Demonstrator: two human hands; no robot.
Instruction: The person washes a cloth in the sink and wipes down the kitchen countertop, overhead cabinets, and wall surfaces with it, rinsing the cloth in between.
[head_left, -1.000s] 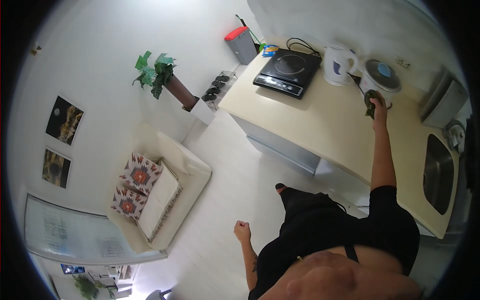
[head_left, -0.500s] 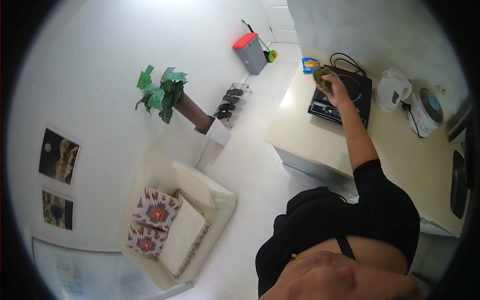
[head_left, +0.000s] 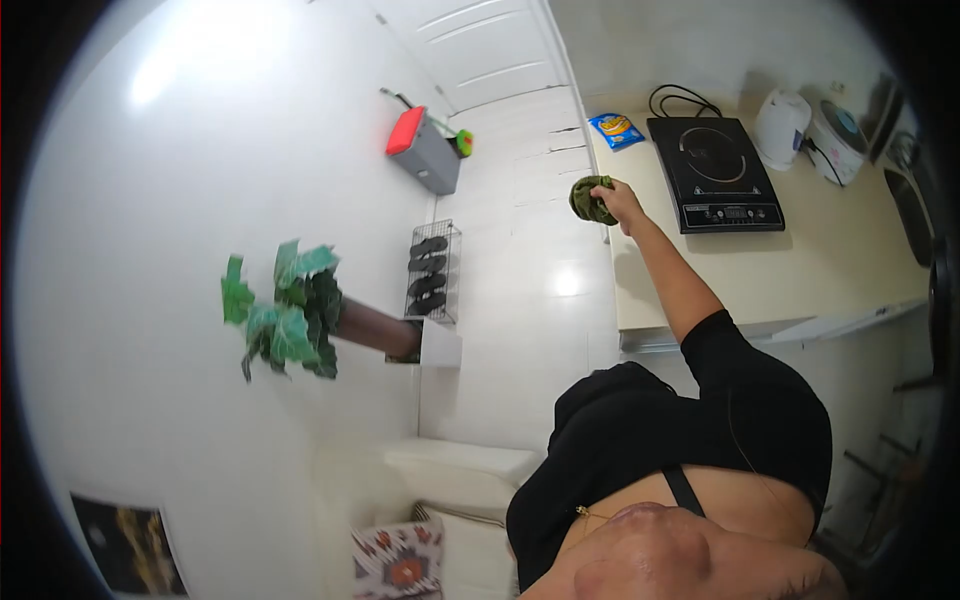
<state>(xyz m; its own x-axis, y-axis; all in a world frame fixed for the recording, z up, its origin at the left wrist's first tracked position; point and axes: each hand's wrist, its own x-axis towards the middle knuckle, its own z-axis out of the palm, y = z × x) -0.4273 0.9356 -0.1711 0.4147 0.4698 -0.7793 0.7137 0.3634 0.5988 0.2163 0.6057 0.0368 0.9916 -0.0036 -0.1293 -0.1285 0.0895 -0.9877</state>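
Observation:
My right hand (head_left: 622, 205) is closed around a bunched dark-green cloth (head_left: 592, 201). The arm stretches forward, and the cloth is at the left edge of the cream counter (head_left: 660, 285). Whether it touches the edge I cannot tell. To the right of the hand, on the counter, lies a black induction cooker (head_left: 712, 170) with a round cooking zone and a front control panel. A blue snack packet (head_left: 617, 131) lies at its left back corner. My left hand is out of view.
A white electric kettle (head_left: 780, 130) and a white rice cooker (head_left: 838, 140) stand right of the cooker. On the floor side are a grey bin with a red lid (head_left: 425, 155), a slipper rack (head_left: 430, 270), a potted plant (head_left: 375, 330) and an armchair (head_left: 465, 465).
My right hand has moved left with the cloth, from over the induction cooker to the counter's left edge. The view has turned, showing more of the door and less of the armchair.

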